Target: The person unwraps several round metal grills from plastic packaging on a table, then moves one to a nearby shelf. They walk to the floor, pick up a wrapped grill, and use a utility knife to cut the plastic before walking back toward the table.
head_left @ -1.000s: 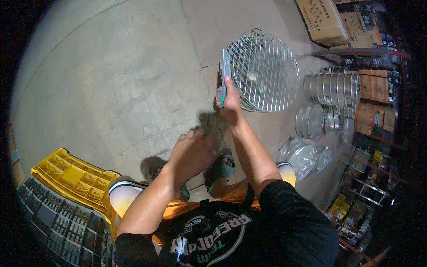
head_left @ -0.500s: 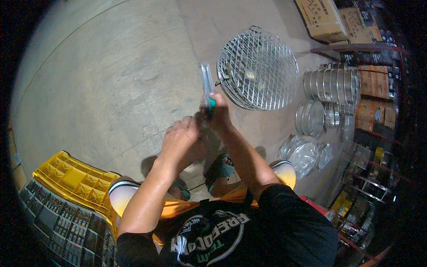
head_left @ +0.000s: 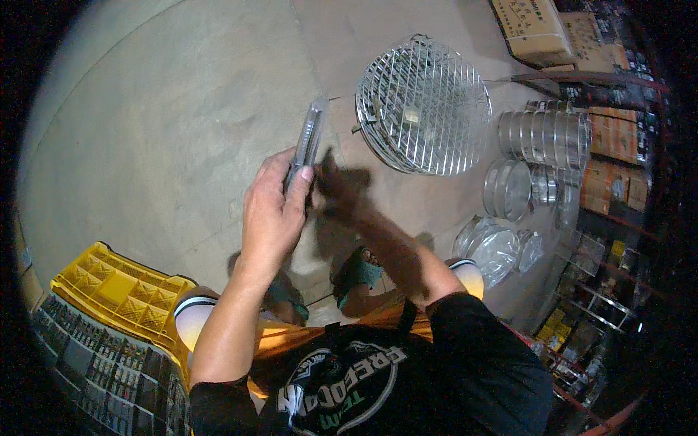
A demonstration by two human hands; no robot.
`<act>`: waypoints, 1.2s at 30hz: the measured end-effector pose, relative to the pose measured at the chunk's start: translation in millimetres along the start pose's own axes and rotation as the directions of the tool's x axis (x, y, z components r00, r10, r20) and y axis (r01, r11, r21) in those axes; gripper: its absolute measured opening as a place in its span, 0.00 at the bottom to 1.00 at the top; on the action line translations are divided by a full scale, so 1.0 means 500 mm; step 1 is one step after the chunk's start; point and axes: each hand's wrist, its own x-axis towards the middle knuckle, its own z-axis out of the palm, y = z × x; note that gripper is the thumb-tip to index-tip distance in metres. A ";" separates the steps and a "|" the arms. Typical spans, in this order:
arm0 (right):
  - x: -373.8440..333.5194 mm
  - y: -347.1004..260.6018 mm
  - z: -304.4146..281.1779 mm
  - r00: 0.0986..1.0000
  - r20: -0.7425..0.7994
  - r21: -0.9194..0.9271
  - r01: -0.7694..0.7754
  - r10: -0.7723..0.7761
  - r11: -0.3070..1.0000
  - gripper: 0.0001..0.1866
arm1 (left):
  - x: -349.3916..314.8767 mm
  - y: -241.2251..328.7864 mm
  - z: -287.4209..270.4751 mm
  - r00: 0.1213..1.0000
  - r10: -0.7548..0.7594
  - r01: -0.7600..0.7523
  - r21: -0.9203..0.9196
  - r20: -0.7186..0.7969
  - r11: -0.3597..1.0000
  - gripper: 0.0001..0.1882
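Left hand (head_left: 273,211): raised in front of the body, fingers wrapped around the lower end of a slim clear plastic piece (head_left: 308,139), thumb pressed against its side. The piece is held nearly upright, its top tipped slightly away and to the right, its upper part standing free above the fingers.

Right hand (head_left: 338,190): set just beside the left, in shadow and blurred. It is seen at the base of the same piece, but whether it is gripping or only touching cannot be told.

Round wire grille (head_left: 423,105): laid flat on the concrete floor (head_left: 167,109), beyond the right hand and to its right, apart from both hands. A small pale tag is seen near its middle.

Stack of metal rings (head_left: 544,136): placed further right of the grille, lying on its side. A single round metal rim (head_left: 507,190) is found just below the stack.

Clear plastic bags (head_left: 494,247): crumpled on the floor to the right of the right forearm, near the knee.

Cardboard boxes (head_left: 534,29): stood at the far upper right, beyond the grille.

Yellow plastic crate (head_left: 116,291): set below and to the left of the left forearm, beside a dark grid tray (head_left: 94,370) at the lower left edge.

Sandalled feet (head_left: 356,272): seen on the floor directly beneath the hands.

Shelving with small goods (head_left: 582,320): noted at the lower right edge, dim and hard to make out.
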 end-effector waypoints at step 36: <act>-0.087 0.361 -0.190 0.873 -0.182 -0.377 -0.488 0.453 0.787 0.26 | -0.002 0.020 0.000 0.976 -0.194 0.217 -0.567 0.100 0.795 0.14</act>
